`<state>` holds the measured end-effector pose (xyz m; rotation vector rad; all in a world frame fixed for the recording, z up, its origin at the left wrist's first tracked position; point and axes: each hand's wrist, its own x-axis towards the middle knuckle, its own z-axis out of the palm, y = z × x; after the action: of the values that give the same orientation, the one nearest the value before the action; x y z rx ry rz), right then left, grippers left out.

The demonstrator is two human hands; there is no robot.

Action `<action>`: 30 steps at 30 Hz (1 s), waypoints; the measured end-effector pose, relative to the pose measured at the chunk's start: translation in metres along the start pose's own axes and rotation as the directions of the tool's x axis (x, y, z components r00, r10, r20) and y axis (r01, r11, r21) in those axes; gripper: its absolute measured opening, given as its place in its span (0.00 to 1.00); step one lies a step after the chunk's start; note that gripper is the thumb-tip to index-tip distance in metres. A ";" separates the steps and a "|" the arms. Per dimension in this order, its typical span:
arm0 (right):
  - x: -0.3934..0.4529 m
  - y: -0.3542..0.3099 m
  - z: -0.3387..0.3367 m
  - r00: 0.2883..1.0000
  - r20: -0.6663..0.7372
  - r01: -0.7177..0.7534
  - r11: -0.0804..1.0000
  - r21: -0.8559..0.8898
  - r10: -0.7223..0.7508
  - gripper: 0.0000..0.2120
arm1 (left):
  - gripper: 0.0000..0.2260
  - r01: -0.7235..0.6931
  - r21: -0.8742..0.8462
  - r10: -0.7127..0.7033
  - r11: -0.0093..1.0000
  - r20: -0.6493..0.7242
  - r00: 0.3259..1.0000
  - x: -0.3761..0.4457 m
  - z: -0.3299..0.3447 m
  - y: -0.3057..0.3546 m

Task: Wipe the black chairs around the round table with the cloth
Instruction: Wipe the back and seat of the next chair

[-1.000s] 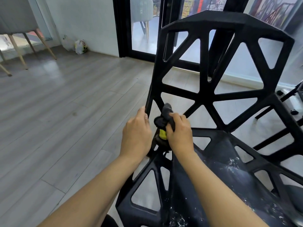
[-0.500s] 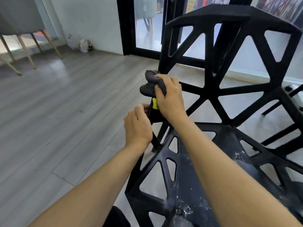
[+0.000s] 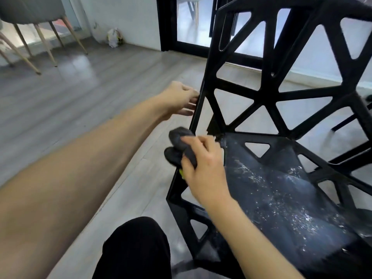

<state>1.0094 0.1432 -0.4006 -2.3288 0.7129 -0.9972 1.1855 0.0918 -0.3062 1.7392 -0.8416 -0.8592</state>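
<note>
A black chair [image 3: 285,97] with a frame of triangular openings fills the right of the head view; white specks and streaks dot its seat [image 3: 281,194]. My right hand [image 3: 203,168] grips a bunched dark grey cloth [image 3: 181,146] with a yellow-green tag, held against the left edge of the frame where seat and backrest meet. My left hand [image 3: 181,97] is higher up, its fingers on the left edge of the backrest; how far they curl round the bar is hidden.
Grey wood-look floor [image 3: 80,101] stretches to the left. A grey upholstered chair with wooden legs [image 3: 34,27] stands far left, a white bag [image 3: 113,38] by the wall. A black-framed glass door [image 3: 193,25] is behind the chair. My dark-trousered knee [image 3: 136,248] is at the bottom.
My right hand moved the cloth down the chair's left edge, from the backrest to the seat corner. My left hand moved up and out to the backrest edge.
</note>
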 end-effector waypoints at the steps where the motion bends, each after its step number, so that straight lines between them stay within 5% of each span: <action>1: -0.016 -0.006 0.003 1.000 0.020 0.024 0.999 -0.045 -0.023 0.19 | 0.09 -0.021 0.056 0.021 0.998 0.009 1.000 0.000 0.000 0.002; 6: -0.036 -0.015 0.004 0.970 0.115 0.234 0.946 -0.223 -0.213 0.16 | 0.03 -0.032 0.293 0.083 0.956 -0.165 0.983 0.006 0.010 -0.005; 13: 0.086 0.014 0.003 0.998 -0.051 0.004 0.933 -0.360 -0.024 0.14 | 0.06 0.008 0.396 0.068 0.918 -0.176 0.982 0.007 0.004 0.007; 23: -0.061 -0.023 0.014 0.987 0.131 0.115 0.985 -0.130 -0.098 0.16 | 0.02 -0.039 0.382 0.141 0.923 -0.242 0.960 0.014 0.010 -0.001; 30: -0.047 -0.001 0.013 0.991 0.107 0.094 0.992 -0.080 -0.085 0.19 | 0.08 -0.118 0.519 0.327 0.847 -0.332 0.885 0.009 0.032 -0.021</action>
<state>0.9915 0.1770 -0.4308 -2.4854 0.6255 -0.8930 1.1658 0.0749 -0.3359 2.0979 -1.0046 -0.0957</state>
